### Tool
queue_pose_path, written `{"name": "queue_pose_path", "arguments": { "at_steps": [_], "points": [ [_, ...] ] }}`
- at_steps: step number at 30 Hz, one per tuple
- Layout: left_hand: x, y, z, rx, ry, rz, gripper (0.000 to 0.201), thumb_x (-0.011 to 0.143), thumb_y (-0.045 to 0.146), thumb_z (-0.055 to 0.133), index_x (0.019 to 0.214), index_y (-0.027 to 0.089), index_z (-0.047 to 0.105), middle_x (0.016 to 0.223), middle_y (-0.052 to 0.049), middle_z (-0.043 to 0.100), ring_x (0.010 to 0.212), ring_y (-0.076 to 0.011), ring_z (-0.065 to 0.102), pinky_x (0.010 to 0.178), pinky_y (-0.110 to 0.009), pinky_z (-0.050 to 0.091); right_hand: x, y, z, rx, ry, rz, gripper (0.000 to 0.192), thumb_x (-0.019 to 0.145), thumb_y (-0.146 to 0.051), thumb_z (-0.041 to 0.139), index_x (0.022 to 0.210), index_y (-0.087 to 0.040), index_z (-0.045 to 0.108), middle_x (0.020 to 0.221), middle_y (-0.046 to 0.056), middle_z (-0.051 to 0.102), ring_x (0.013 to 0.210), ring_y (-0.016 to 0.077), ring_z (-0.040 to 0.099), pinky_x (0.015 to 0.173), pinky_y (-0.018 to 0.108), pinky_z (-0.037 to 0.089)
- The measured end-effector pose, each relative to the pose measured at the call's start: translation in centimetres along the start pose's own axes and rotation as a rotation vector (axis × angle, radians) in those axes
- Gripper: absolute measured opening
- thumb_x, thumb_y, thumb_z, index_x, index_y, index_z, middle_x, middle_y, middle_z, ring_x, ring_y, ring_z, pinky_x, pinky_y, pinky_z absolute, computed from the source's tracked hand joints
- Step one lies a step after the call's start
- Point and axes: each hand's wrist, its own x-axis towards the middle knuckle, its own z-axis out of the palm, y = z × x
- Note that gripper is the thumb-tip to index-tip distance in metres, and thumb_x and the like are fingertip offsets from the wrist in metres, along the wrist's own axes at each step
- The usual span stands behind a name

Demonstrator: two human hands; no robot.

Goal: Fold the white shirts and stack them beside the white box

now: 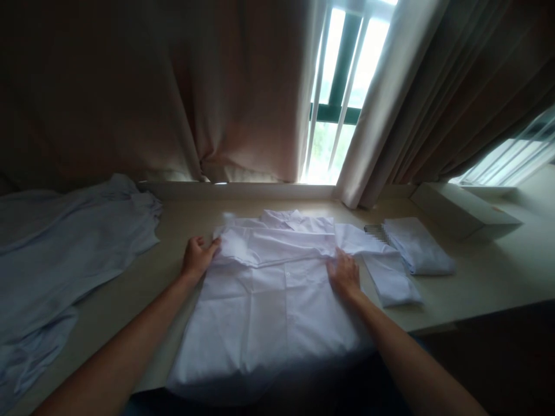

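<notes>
Head view: white shirt [269,323] on a table [481,277]
Left hand [199,258] pinches the shirt's folded edge; right hand [346,274] touches its opposite side, finger grip unclear.

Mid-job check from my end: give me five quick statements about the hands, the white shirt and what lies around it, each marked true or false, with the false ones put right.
1. The left hand and right hand both touch the white shirt. True.
2. The collar lies at the edge nearest the person. False: the collar is at the far end, toward the window.
3. A folded white bundle lies to the right of the shirt. True.
4. The loose white cloth lies beyond the right hand. False: the loose white cloth is left of the left hand.
5. The curtains cover the window completely. False: daylight shows between the curtains.
</notes>
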Motion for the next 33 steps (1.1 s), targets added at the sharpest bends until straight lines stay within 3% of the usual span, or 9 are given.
{"name": "queue_pose_path", "arguments": {
  "at_steps": [3, 6, 9, 12, 16, 21, 24, 27, 33],
  "points": [
    [-4.0, -2.5, -1.8, 0.101, -0.13, 0.139, 0.074, 0.065, 0.054, 0.072, 0.126, 0.019, 0.051, 0.109, -0.009, 0.066, 0.086, -0.0202, 0.064, 0.075, -0.03, 0.051, -0.1, 0.0, -0.4, 0.018, 0.043, -0.01, 0.058, 0.092, -0.04, 0.046, 0.143, -0.015, 0.039, 0.142, 0.015, 0.046, 0.128, 0.0303, 0.039, 0.103, 0.043, 0.031],
    [-6.0, -3.4, -2.2, 0.233, -0.161, 0.269, 0.048, 0.073, 0.046, 0.067, 0.114, 0.022, 0.061, 0.095, -0.005, 0.068, 0.084, -0.0214, 0.063, 0.076, -0.03, 0.048, 0.5, -2.6, -1.5, 0.046, 0.134, -0.095, 0.054, 0.09, -0.036, 0.048, 0.138, -0.011, 0.044, 0.136, 0.019, 0.048, 0.123, 0.032, 0.041, 0.102, 0.045, 0.032],
    [-6.5, -3.1, -1.9, 0.29, -0.082, 0.351, 0.028, 0.08, 0.038, 0.058, 0.101, 0.021, 0.063, 0.093, -0.006, 0.067, 0.088, -0.0228, 0.061, 0.077, -0.031, 0.046, 2.3, -8.9, -2.4, 0.158, 0.09, -0.33, 0.04, 0.093, -0.033, 0.044, 0.127, -0.015, 0.055, 0.124, 0.015, 0.057, 0.117, 0.0282, 0.045, 0.101, 0.041, 0.033],
    [-6.5, -2.7, -1.7, 0.293, -0.024, 0.373, 0.014, 0.08, 0.028, 0.054, 0.092, 0.022, 0.06, 0.09, -0.006, 0.065, 0.088, -0.0224, 0.06, 0.077, -0.03, 0.045, 5.0, -17.2, -1.9, 0.228, -0.145, -0.494, 0.033, 0.095, -0.037, 0.044, 0.117, -0.02, 0.062, 0.119, 0.009, 0.062, 0.115, 0.026, 0.046, 0.1, 0.038, 0.034],
    [-6.8, -2.8, -2.0, 0.236, 0.022, 0.357, 0.009, 0.078, 0.018, 0.051, 0.085, 0.023, 0.054, 0.087, -0.004, 0.061, 0.083, -0.0195, 0.058, 0.074, -0.029, 0.043, 9.0, -26.7, 0.6, 0.247, -0.329, -0.505, 0.036, 0.094, -0.044, 0.048, 0.12, -0.024, 0.062, 0.123, 0.006, 0.063, 0.117, 0.0259, 0.048, 0.096, 0.037, 0.037],
    [-6.8, -3.0, -2.2, 0.196, 0.022, 0.368, 0.014, 0.073, 0.01, 0.049, 0.078, 0.024, 0.046, 0.084, -0.002, 0.056, 0.082, -0.0186, 0.056, 0.074, -0.028, 0.042, 12.1, -34.6, 3.8, 0.245, -0.417, -0.509, 0.045, 0.091, -0.052, 0.05, 0.129, -0.028, 0.056, 0.13, 0.005, 0.06, 0.122, 0.028, 0.047, 0.097, 0.043, 0.036],
    [-6.7, -3.1, -2.0, 0.167, 0.024, 0.315, 0.018, 0.072, 0.008, 0.05, 0.079, 0.024, 0.046, 0.083, -0.002, 0.056, 0.08, -0.0184, 0.055, 0.073, -0.028, 0.042, 12.8, -38.1, 5.2, 0.22, -0.457, -0.496, 0.052, 0.088, -0.06, 0.051, 0.126, -0.026, 0.059, 0.13, 0.01, 0.06, 0.126, 0.0333, 0.043, 0.099, 0.051, 0.033],
    [-6.7, -3.4, -1.9, 0.153, 0.024, 0.268, 0.02, 0.073, 0.007, 0.05, 0.082, 0.024, 0.047, 0.083, -0.001, 0.056, 0.079, -0.0186, 0.055, 0.073, -0.029, 0.042, 13.6, -40.5, 6.4, 0.186, -0.505, -0.474, 0.049, 0.084, -0.058, 0.058, 0.11, -0.018, 0.068, 0.123, 0.017, 0.063, 0.124, 0.0368, 0.045, 0.099, 0.053, 0.032],
    [-6.7, -3.8, -2.0, 0.204, 0.077, 0.267, 0.019, 0.077, 0.006, 0.05, 0.076, 0.024, 0.044, 0.082, -0.003, 0.052, 0.079, -0.0197, 0.053, 0.075, -0.032, 0.042, 15.8, -41.4, 8.3, 0.196, -0.516, -0.398, 0.029, 0.084, -0.037, 0.061, 0.1, -0.016, 0.072, 0.108, 0.017, 0.07, 0.108, 0.0306, 0.059, 0.095, 0.045, 0.037]
  ]
}}
